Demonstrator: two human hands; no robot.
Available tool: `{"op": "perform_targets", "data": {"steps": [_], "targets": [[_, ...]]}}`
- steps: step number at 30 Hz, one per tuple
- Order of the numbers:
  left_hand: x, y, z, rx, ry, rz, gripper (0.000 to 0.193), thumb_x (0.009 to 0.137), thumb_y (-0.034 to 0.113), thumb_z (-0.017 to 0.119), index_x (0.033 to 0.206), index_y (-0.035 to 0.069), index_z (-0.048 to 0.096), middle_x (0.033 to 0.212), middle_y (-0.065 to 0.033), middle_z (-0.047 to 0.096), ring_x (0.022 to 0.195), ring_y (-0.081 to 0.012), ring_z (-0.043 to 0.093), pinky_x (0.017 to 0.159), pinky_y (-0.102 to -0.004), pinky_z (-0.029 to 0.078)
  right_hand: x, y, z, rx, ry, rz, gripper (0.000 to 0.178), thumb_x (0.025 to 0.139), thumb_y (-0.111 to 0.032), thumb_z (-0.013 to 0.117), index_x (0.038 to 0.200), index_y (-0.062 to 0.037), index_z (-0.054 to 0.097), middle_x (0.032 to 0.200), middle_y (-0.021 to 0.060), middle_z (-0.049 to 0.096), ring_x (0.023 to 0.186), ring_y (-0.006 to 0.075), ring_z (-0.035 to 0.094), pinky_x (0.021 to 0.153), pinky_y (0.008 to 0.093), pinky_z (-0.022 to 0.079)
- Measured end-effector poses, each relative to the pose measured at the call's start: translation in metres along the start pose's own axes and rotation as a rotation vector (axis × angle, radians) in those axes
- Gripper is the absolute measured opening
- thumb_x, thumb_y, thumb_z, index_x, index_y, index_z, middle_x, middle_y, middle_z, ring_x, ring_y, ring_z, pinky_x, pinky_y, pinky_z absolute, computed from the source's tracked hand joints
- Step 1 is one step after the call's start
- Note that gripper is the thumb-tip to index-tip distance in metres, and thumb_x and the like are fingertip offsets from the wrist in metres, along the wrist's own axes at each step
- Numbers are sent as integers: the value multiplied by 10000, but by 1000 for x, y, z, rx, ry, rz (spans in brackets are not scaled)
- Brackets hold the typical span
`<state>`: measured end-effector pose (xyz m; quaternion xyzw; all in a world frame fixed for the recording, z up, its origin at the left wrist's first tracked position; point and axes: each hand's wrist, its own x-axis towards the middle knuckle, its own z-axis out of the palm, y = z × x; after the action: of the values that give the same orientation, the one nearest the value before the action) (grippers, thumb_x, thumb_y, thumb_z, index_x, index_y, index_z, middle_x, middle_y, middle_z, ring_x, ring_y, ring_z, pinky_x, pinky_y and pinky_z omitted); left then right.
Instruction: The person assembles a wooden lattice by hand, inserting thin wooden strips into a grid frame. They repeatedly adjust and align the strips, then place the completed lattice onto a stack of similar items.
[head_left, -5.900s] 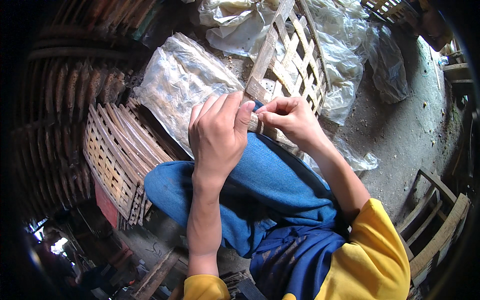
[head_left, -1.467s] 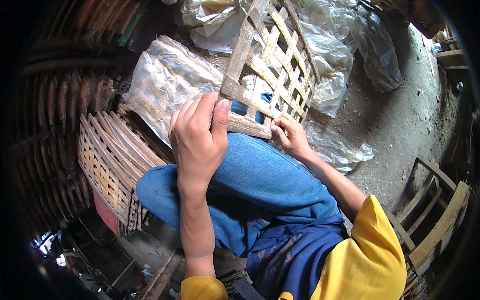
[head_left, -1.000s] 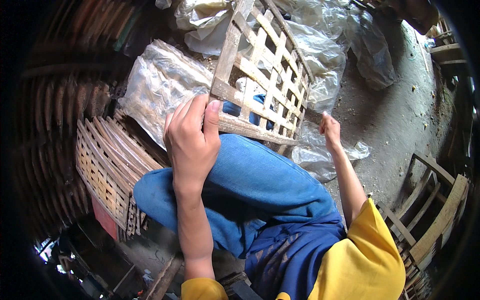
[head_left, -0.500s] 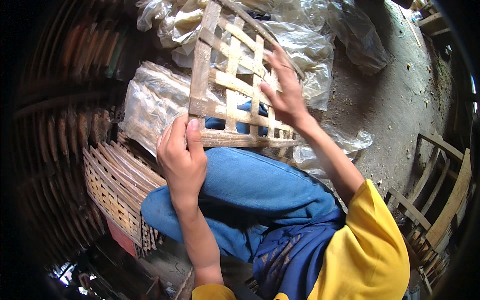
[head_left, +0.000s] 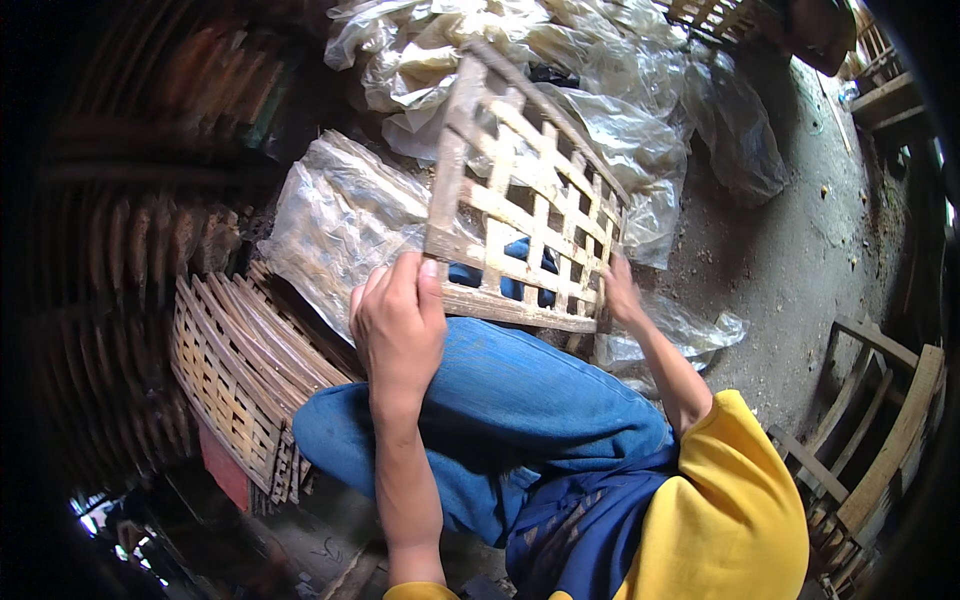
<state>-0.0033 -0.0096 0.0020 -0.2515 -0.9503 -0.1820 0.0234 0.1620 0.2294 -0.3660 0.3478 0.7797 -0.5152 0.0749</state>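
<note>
A woven lattice panel point(head_left: 520, 200) of pale wooden slats stands upright on my knee, which is in blue trousers point(head_left: 530, 400). My left hand point(head_left: 398, 322) grips the panel's lower left corner, thumb on the bottom slat. At the lower right corner my right hand point(head_left: 620, 292) holds the panel's edge. The panel leans away from me, over the plastic sheets behind it.
Crumpled clear plastic bags point(head_left: 560, 70) lie on the ground ahead. A stack of finished slat panels point(head_left: 240, 370) stands to my left, with more stacked in the dark beyond. Wooden frames point(head_left: 880, 440) lie at the right on the grey dirt floor point(head_left: 810, 250).
Earlier both hands worked at a small piece near the knee. Since then the panel has been lifted upright and turned. My right hand left it, reached across it, then came to its lower right corner.
</note>
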Motion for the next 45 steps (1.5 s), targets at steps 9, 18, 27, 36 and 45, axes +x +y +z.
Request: {"op": "perform_targets", "data": {"steps": [9,18,27,36,45], "targets": [[2,10,6,-53,38,115,193,985,226,568,875,72,606,803,-118,647,809,-320,609,776,-445,443,-30,-90,-47,-1,151,-431,763,1045,-430,467,1615,-29,158,1693,215,63,1570,350,57,1260,417,109],[8,4,7,-90,101,156,192,978,218,575,855,72,597,793,-112,644,831,-305,624,804,-440,461,7,-295,-15,-12,250,-1070,790,1017,-531,429,1620,-67,215,1687,210,124,1571,362,86,1253,489,69],[-8,-14,4,-63,53,86,195,963,244,599,870,76,629,789,-101,634,832,-309,609,808,-437,449,4,35,-39,-365,-171,109,787,1072,-563,255,1621,-25,86,1694,220,-1,1569,372,12,1264,444,39],[4,2,5,-64,45,93,211,972,229,582,850,58,600,791,-131,639,836,-347,614,813,-472,450,2,-202,-59,82,130,-699,725,1012,-313,554,1593,-13,242,1686,201,142,1569,343,82,1268,426,85],[4,-4,2,-40,-33,-7,215,983,211,560,875,31,608,800,-167,636,815,-370,599,794,-473,439,17,-229,11,24,70,-691,671,1025,-437,449,1603,-132,300,1699,167,120,1572,338,99,1249,529,80]]}}
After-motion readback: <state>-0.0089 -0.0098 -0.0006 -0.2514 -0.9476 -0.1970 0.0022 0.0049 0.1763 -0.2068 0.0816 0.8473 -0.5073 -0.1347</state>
